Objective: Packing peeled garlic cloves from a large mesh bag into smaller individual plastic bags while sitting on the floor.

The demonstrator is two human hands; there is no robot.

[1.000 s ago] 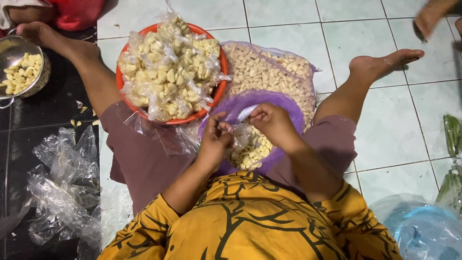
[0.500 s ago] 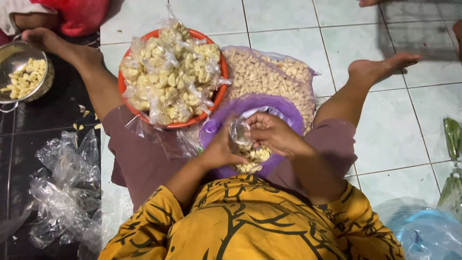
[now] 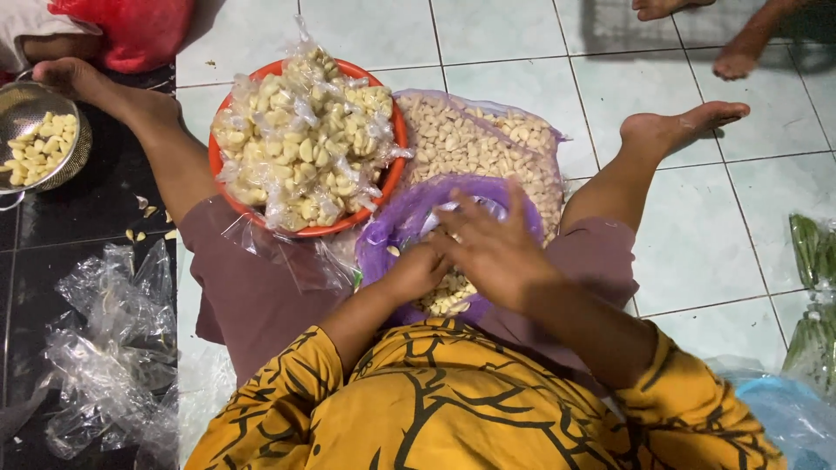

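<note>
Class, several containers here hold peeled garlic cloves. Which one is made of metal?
The mesh strainer at far left; the others are an orange basin and plastic bags.

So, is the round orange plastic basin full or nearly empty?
Full. The round orange plastic basin is heaped above its rim with small clear plastic bags of peeled garlic cloves.
</note>
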